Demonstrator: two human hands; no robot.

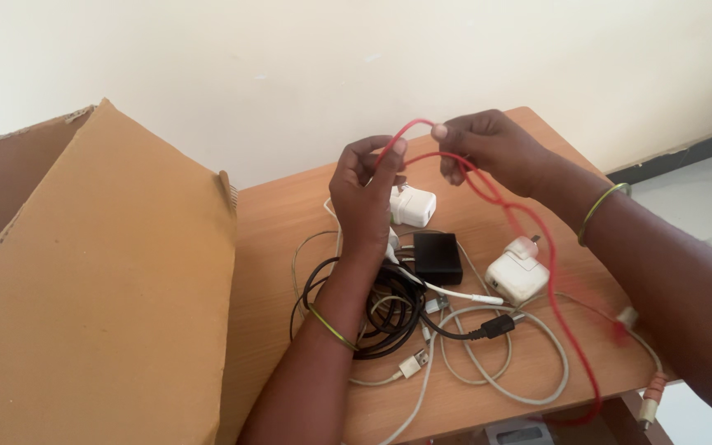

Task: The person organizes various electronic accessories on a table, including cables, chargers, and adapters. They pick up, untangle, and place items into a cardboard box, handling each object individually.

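My left hand (364, 194) and my right hand (488, 152) are raised above a small wooden table (282, 231), each pinching a thin red cable (537, 239). The cable arcs between my fingertips, loops under my right hand and trails down past the table's front right edge. Below my hands lie a small white charger (414, 206), a black adapter block (437, 257) and a larger white plug adapter (517, 274). A coil of black cable (393, 317) and grey-white cables (529, 363) are tangled on the tabletop under my left wrist.
A large open cardboard box (100, 288) stands against the table's left side, its flap rising high. A pale wall is right behind the table. White USB plugs (414, 363) lie near the front edge; floor shows at the right.
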